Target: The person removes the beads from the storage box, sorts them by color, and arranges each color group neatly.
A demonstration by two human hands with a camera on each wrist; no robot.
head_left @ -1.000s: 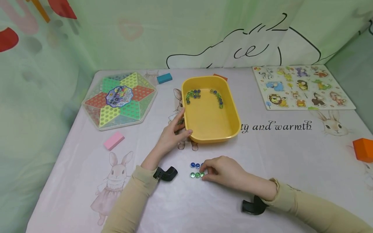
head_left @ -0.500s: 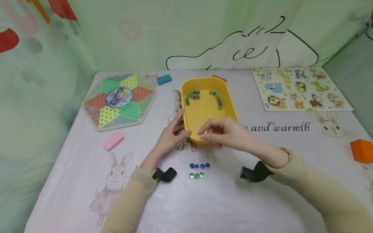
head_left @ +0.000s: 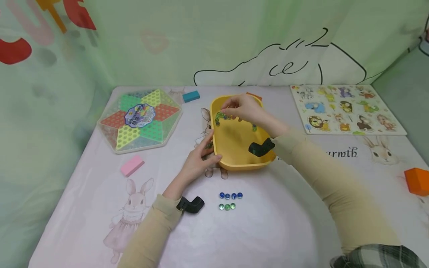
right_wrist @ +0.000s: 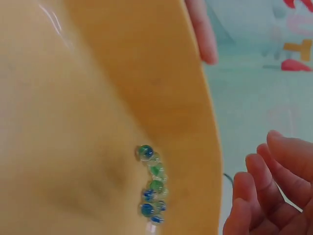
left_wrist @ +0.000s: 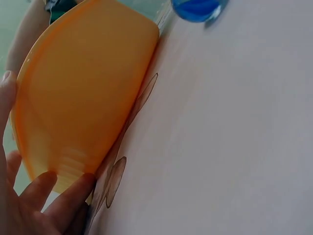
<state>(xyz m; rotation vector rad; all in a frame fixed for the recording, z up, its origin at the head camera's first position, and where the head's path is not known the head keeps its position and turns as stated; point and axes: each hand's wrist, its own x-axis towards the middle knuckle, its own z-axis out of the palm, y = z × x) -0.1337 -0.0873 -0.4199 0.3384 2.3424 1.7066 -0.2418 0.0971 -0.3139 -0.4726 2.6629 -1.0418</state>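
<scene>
A yellow plastic tub [head_left: 234, 147] stands mid-table, with several blue and green glass marbles [right_wrist: 156, 186] clustered on its floor near one wall. At its left side my left hand [head_left: 196, 162] holds the tub, thumb at the rim and fingers [left_wrist: 73, 196] against the outer wall. My right hand [head_left: 246, 108] hovers over the far part of the tub, fingers loosely bent. In the right wrist view, no marble shows between those fingers [right_wrist: 259, 171]. In front of the tub lie a row of blue marbles [head_left: 234, 196] and a row of 3 green marbles [head_left: 227, 207].
A hexagonal Chinese checkers board [head_left: 139, 121] lies at the back left. Around it are a teal block [head_left: 191, 96] and a pink block [head_left: 132, 165]. An animal puzzle board [head_left: 348, 109] lies at the back right, and an orange block [head_left: 416, 181] stands at the right edge.
My right hand has moved from the green marble row forward to above the tub's far end. The blue row's right end, formerly covered, now shows. My left hand has stayed on the tub.
</scene>
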